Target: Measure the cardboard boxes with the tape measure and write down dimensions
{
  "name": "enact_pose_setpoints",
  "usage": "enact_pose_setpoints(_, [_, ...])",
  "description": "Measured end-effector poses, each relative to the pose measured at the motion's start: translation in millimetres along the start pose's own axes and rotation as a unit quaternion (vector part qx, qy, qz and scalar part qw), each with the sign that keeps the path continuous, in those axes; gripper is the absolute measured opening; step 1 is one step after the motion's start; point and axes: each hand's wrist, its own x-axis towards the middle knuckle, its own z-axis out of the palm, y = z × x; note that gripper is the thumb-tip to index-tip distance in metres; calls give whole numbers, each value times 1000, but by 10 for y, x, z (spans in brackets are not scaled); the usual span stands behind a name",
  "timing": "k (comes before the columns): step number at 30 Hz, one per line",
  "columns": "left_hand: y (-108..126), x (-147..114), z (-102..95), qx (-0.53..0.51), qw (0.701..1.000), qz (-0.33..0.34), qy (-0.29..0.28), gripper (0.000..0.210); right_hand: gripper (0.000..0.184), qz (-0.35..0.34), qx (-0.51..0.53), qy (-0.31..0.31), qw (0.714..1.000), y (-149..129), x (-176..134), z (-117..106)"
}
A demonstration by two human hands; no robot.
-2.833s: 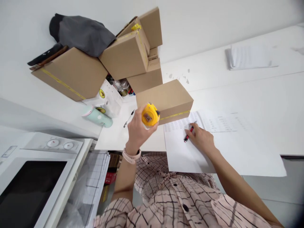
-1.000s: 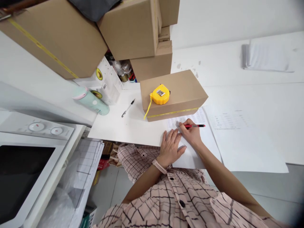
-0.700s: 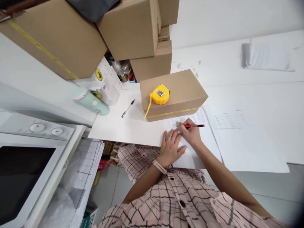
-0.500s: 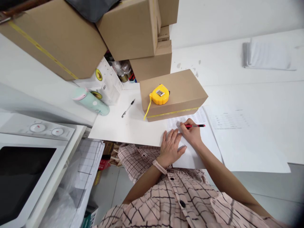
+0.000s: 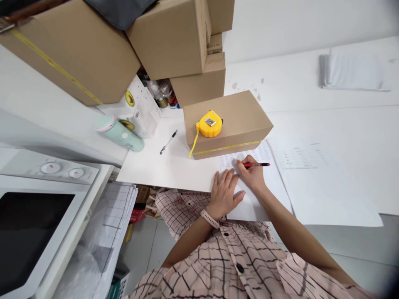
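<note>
My right hand (image 5: 252, 174) is closed around a red pen (image 5: 261, 165), its writing end hidden by my fingers, over a printed sheet (image 5: 274, 195) on the white table. Flat on the same sheet's left side, my left hand (image 5: 225, 192) lies with fingers spread, holding nothing. Just beyond both hands is a long cardboard box (image 5: 237, 114) that overlaps the top of the sheet. A yellow tape measure (image 5: 210, 123) rests on the box, its yellow strap hanging over the front edge.
A black-and-clear pen (image 5: 168, 142) lies left of the box. Beside the wall are a mint bottle (image 5: 120, 133) and a white avocado-print carton (image 5: 146, 110). Large cardboard boxes (image 5: 168, 41) are stacked behind. A larger paper (image 5: 330, 187) lies right; a microwave (image 5: 40, 232) stands lower left.
</note>
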Motion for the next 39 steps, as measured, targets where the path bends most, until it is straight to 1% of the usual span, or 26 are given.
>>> enact_pose_setpoints(5, [4,-1,3,1,1000,-1,-1,60,29,14,6,-7,1000,5,0,3])
enact_pose_setpoints(11, [-1,-5,12,1,1000,1,5,60,30,10,6,4,1000,-36,0,-6])
enact_pose_setpoints(17, [3,-2,0,-2,1000,-2,-2,60,30,-2,-1,6,1000,-17,5,-5])
enact_pose_setpoints(28, [5,0,5,-1,1000,-1,0,60,29,7,6,4,1000,-45,-2,-9])
enact_pose_setpoints(31, [5,-1,2,1,1000,0,2,60,29,13,3,13,1000,-39,-3,-10])
enact_pose_setpoints(39, [1,-1,1,3,1000,0,-1,59,29,0,-1,12,1000,-21,-1,-12])
